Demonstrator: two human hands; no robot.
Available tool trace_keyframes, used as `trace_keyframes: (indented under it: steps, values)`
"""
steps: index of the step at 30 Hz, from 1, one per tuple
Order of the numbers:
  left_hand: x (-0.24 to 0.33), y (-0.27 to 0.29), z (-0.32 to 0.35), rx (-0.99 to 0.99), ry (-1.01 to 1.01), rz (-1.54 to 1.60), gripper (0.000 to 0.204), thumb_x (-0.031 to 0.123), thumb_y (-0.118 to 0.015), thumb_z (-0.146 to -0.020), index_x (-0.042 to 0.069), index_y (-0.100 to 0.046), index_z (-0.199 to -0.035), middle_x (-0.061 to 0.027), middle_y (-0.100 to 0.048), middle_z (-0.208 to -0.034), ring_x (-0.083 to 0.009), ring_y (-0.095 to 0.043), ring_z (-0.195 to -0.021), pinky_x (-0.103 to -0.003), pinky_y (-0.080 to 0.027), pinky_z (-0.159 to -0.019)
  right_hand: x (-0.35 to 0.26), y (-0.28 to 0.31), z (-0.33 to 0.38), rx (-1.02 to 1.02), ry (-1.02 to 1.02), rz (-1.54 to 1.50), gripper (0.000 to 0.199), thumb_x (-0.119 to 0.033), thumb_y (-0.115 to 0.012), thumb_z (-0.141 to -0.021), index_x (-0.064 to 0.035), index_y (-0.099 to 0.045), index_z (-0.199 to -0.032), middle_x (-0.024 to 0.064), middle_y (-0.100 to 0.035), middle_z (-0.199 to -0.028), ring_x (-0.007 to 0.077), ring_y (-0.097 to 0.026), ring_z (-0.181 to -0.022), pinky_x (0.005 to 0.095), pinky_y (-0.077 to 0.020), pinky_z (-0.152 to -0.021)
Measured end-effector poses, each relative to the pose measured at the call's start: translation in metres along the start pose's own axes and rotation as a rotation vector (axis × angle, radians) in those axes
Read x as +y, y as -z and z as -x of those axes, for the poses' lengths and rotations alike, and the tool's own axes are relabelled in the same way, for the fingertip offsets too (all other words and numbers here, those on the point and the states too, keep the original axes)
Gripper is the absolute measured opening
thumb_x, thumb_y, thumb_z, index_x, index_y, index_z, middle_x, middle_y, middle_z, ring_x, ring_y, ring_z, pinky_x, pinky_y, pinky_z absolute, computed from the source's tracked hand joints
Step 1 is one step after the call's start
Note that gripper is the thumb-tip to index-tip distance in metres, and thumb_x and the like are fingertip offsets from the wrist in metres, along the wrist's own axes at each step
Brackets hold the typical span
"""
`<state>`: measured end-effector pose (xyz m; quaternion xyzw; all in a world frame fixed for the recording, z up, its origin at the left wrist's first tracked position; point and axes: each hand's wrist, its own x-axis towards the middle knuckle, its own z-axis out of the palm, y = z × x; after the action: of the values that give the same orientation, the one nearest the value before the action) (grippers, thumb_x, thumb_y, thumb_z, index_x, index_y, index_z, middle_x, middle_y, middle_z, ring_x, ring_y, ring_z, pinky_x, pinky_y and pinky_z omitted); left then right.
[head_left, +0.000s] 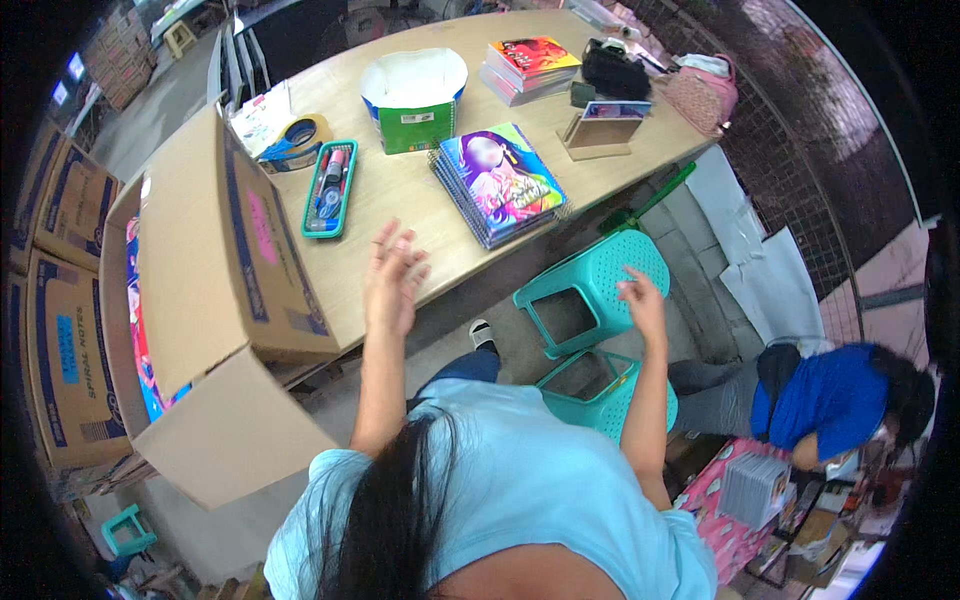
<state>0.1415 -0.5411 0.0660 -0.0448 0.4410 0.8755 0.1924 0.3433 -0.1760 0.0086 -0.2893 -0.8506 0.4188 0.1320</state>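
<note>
My left hand (393,280) is held up at the near edge of the wooden table, its fingers apart and nothing in them. My right hand (640,298) hovers over the teal plastic stools, fingers loosely bent and apart, also holding nothing. Between and beyond the hands, a stack of spiral notebooks (503,185) with a colourful illustrated cover lies at the table's near edge, touched by neither hand. Closest to my left hand is a green tray (328,190) of pens and markers. To its left stands an open cardboard box (195,240) with colourful notebooks partly visible inside.
A tape roll (295,140), a green-and-white cut carton (415,105), another notebook stack (528,68) and a small cardboard stand (600,135) are on the table (385,195). Stacked teal stools (610,280) stand right of me. A person in blue (830,395) bends over at the far right.
</note>
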Motion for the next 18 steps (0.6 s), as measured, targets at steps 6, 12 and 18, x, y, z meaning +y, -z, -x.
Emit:
trace_keyframes:
  steps: [6, 12, 18]
  values:
    - [-0.003, -0.005, -0.097, 0.289, -0.050, -0.334, 0.047, 0.023, -0.062, -0.088, 0.014, -0.045, -0.132, -0.0051, -0.054, -0.119, -0.0131, -0.057, -0.092, -0.032, -0.048, -0.076, 0.010, 0.002, -0.086, -0.198, 0.061, 0.174, 0.033, -0.015, -0.065, -0.082, -0.0044, -0.062, -0.114, 0.0143, -0.068, -0.095, 0.0247, -0.065, -0.079, 0.0352, -0.0506, -0.076]
    - [-0.070, 0.012, -0.155, 0.221, -0.185, -0.944, 0.032, 0.009, -0.057, -0.087, 0.007, -0.056, -0.118, -0.0094, -0.058, -0.110, -0.0183, -0.058, -0.090, -0.032, -0.048, -0.075, 0.006, -0.017, -0.193, -0.136, 0.413, 0.271, 0.029, -0.008, -0.059, -0.083, -0.0043, -0.063, -0.112, 0.0145, -0.065, -0.104, 0.0298, -0.063, -0.096, 0.0363, -0.0496, -0.083]
    - [-0.119, -0.002, -0.177, 0.371, -0.566, -1.254, 0.025, -0.003, -0.049, -0.085, 0.002, -0.061, -0.106, -0.0163, -0.058, -0.099, -0.0305, -0.058, -0.093, -0.036, -0.046, -0.081, 0.003, -0.065, -0.313, -0.700, 1.064, 0.618, 0.048, -0.015, -0.053, -0.086, -0.0066, -0.045, -0.132, 0.0132, -0.046, -0.136, 0.0291, -0.043, -0.127, 0.0430, -0.0366, -0.102]
